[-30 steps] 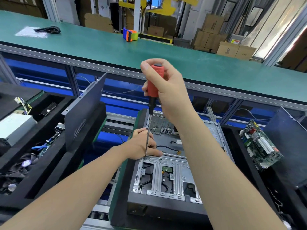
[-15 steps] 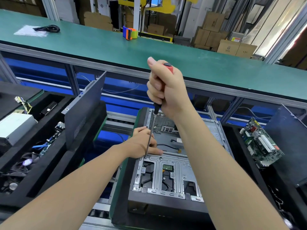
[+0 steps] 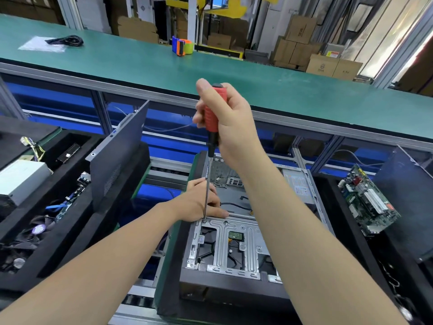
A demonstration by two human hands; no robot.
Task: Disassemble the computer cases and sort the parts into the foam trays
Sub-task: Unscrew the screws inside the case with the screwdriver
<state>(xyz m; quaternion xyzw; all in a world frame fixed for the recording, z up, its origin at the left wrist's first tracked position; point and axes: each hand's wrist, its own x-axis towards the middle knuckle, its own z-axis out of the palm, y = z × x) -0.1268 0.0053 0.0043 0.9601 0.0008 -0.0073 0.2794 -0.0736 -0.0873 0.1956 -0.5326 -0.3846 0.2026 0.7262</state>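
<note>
The computer case (image 3: 220,286) lies open side up in the middle of the scene, between two black foam trays, with its silver drive-cage plate (image 3: 251,254) at the near end. The right hand (image 3: 234,120) is raised above the case and grips the red handle of a screwdriver (image 3: 212,114). Its fingers are wrapped round the handle and the thumb lies up along the left side, so the handle's black cap just shows at the top. The thin shaft drops almost straight down from that fist, and its tip sits on a screw (image 3: 204,221) at the far left corner of the plate. The left hand (image 3: 199,204) rests on the case just beside that corner. Its thumb lies straight along the plate's far edge, right of the tip, and its fingers are curled close behind the shaft — whether they pinch the shaft or only stand next to it cannot be told. In the left foam tray (image 3: 77,233) a dark side panel (image 3: 119,156) leans upright, with a grey power supply (image 3: 22,181) further left. The right foam tray (image 3: 332,221) holds a green motherboard (image 3: 367,202) set on a slant. Beyond the case runs a long green bench (image 3: 257,73) — a tape dispenser (image 3: 182,45) and a coiled black cable (image 3: 65,40) lie on its far side.
</note>
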